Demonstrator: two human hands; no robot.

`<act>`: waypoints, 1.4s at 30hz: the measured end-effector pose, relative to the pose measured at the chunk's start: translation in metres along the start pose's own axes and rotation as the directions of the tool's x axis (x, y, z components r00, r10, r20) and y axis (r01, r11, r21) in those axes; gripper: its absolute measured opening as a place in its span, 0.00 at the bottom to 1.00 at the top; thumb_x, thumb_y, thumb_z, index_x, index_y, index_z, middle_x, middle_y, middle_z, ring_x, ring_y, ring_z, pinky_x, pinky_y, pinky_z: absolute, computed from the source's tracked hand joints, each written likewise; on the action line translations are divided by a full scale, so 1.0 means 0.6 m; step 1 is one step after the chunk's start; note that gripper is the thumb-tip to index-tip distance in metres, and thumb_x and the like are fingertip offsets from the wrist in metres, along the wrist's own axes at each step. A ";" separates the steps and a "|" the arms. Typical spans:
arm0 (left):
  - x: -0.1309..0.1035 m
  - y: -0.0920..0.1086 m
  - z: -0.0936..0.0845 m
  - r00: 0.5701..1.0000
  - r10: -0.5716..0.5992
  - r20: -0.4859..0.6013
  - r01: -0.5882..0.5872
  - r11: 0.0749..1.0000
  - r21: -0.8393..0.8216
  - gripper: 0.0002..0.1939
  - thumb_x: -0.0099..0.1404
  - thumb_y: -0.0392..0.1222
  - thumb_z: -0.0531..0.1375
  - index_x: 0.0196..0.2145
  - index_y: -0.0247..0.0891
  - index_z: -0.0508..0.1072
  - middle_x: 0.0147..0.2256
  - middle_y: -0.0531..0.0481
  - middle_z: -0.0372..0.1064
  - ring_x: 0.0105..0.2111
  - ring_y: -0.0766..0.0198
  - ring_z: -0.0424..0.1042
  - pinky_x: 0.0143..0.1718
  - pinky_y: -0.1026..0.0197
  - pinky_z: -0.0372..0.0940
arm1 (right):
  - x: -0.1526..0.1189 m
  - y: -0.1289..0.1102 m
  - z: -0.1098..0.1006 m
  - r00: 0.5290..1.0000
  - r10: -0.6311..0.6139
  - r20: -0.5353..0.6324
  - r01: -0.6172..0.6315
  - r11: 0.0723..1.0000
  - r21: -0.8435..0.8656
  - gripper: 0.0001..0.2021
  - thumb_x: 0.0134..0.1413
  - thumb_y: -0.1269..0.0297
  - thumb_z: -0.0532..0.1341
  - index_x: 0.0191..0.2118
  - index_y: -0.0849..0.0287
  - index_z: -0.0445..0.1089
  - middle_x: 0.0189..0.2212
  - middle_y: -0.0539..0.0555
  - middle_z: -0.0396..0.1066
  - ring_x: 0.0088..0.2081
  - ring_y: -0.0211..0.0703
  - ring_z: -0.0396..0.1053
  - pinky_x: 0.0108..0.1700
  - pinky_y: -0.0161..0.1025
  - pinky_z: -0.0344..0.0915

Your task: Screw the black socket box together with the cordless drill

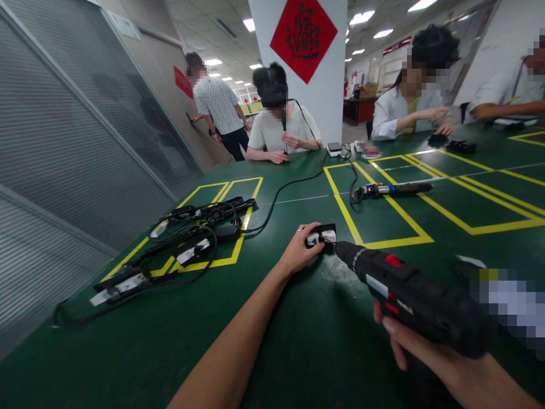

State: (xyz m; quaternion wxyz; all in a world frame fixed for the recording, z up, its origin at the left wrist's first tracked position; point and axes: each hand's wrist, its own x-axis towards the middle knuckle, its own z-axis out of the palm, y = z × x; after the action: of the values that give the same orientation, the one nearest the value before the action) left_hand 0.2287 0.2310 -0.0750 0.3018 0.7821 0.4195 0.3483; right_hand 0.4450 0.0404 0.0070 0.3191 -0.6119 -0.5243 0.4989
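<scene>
Far left, we record a slatted partition [76, 113]. Beside it, on the green table [149, 363], lies a tangle of black cables and housings [230, 230], partly within yellow tape outlines [215, 266]. Behind, a person in a patterned shirt [217, 96] stands turned away; next along, a seated person in a pale top [276, 128] holds a thin tool upright.

Mid-table, we see the left hand [300, 250] clamped on a small black housing [329, 234] with white parts inside, fingers along its far edge, thumb nearer us. The housing sits left of a yellow rectangle, a pale smudge just below it. The drill [409, 284] points left, its front end at the housing's right side; we cannot tell whether the bit touches. The right hand [430, 346] is wrapped round the drill's handle, part of that grip hidden.

Beyond the drill, we note a slim black assembly [395, 189] with a blue band. Further right, a seated person in white [387, 119] works over dark parts [438, 139]. A pixelated object [515, 307] lies at the right edge.
</scene>
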 end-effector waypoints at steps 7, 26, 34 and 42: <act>0.000 0.003 -0.002 1.000 -0.005 0.006 0.005 1.000 0.000 0.26 0.59 0.41 0.59 0.55 0.42 0.62 0.49 0.45 0.60 0.48 0.60 0.65 0.55 0.56 0.59 | 0.000 0.002 -0.002 0.999 -0.040 -0.024 0.040 0.999 0.000 0.15 0.52 0.47 0.57 0.30 0.52 0.73 0.21 0.51 0.74 0.28 0.49 0.74 0.34 0.42 0.71; -0.001 0.006 -0.003 1.000 -0.017 0.019 0.017 1.000 0.002 0.26 0.59 0.41 0.58 0.55 0.41 0.62 0.49 0.45 0.60 0.48 0.59 0.65 0.54 0.56 0.59 | 0.001 0.010 -0.004 1.000 -0.007 0.030 0.008 0.999 -0.048 0.21 0.53 0.44 0.54 0.19 0.52 0.68 0.29 0.56 0.77 0.41 0.58 0.74 0.36 0.46 0.71; 0.001 -0.001 0.001 1.000 -0.004 0.004 0.004 1.000 0.009 0.26 0.58 0.41 0.59 0.55 0.42 0.62 0.50 0.45 0.60 0.48 0.60 0.64 0.55 0.57 0.58 | 0.007 0.006 -0.004 0.999 -0.027 0.042 0.027 1.000 0.008 0.13 0.56 0.50 0.54 0.37 0.53 0.69 0.26 0.51 0.72 0.29 0.47 0.73 0.37 0.44 0.71; 0.000 -0.002 0.001 1.000 -0.007 0.006 0.007 1.000 0.005 0.26 0.59 0.41 0.59 0.56 0.42 0.62 0.50 0.45 0.60 0.48 0.59 0.65 0.55 0.56 0.58 | 0.004 0.005 -0.004 1.000 -0.021 0.016 0.021 1.000 -0.015 0.14 0.55 0.50 0.54 0.34 0.53 0.69 0.19 0.49 0.71 0.28 0.49 0.74 0.35 0.43 0.71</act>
State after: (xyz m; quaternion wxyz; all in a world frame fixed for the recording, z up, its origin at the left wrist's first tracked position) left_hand 0.2284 0.2317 -0.0763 0.3023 0.7824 0.4223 0.3435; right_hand 0.4479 0.0421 0.0044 0.3155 -0.6048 -0.5371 0.4962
